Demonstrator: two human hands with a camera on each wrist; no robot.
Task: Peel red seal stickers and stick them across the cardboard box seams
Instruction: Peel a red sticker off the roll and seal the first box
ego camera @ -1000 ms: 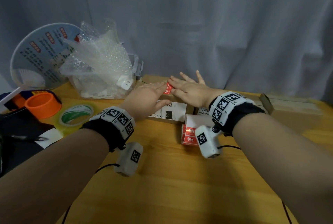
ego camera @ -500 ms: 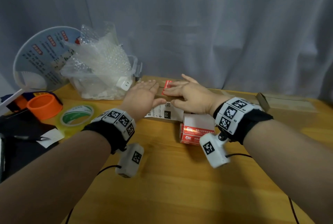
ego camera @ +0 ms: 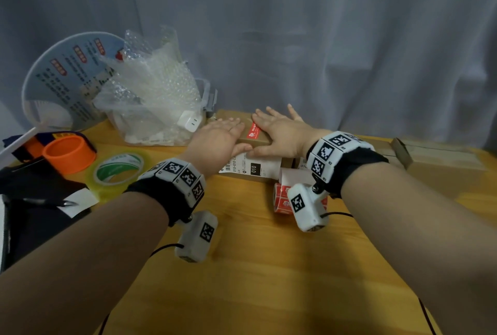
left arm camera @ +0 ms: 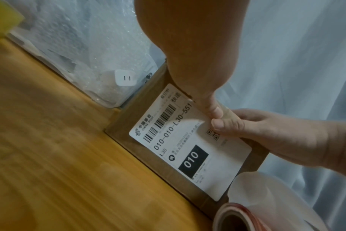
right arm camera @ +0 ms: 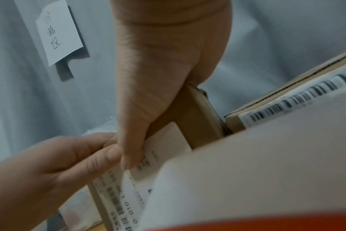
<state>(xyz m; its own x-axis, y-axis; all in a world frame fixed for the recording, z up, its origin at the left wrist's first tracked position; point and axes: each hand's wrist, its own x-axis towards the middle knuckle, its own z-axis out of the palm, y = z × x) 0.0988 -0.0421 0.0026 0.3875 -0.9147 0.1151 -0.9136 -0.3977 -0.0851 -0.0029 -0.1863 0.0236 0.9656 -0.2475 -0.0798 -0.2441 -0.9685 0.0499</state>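
A brown cardboard box [ego camera: 255, 140] with a white shipping label [ego camera: 252, 169] on its front face stands at the back middle of the table. A red seal sticker [ego camera: 255, 131] lies flat on its top. My left hand [ego camera: 219, 138] rests flat on the top just left of the sticker. My right hand [ego camera: 279, 132] rests flat just right of it. Both thumbs press the label on the front face and meet tip to tip, as the left wrist view shows with the left thumb [left arm camera: 207, 103] and right thumb [left arm camera: 225, 125]. The red sticker roll [ego camera: 282, 197] lies in front of the box.
A clear bin of bubble wrap [ego camera: 150, 108] with a white charger [ego camera: 189, 120] stands left of the box. A tape roll [ego camera: 118, 170], an orange ring [ego camera: 70, 153] and a round fan [ego camera: 67, 81] lie further left. Another cardboard box [ego camera: 441, 165] sits at the right.
My right fingers have slid off the red sticker to its right. Both hands now lie flat on either side of it, and the sticker shows fully on the box top.
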